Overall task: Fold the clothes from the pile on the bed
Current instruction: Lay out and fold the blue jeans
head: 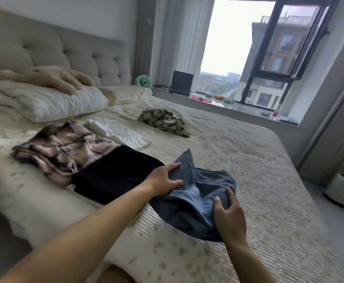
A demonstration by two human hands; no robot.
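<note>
Blue-grey garment (197, 193) rumpled on bed (248, 160) near front edge | L hand (165, 180) fingers curled on its left fold, R hand (228, 213) gripping its right edge | 3 folded pcs alongside: black (114, 176), pink plaid (64, 148), white (120, 131) | 1 unfolded check garment (165, 121) farther back

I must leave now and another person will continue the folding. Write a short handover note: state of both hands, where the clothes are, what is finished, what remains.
Left hand: pinches the far side of the blue-grey garment, thumb and fingers on the cloth.
Right hand: grips the near edge of the same garment.
The garment lies bunched on the bed, not yet folded flat.
Done, in a row to the left: black garment, pink plaid garment, white garment, all folded.
Left: finish the blue-grey one, then fold the crumpled checked garment farther up the bed, near the window side.
</note>
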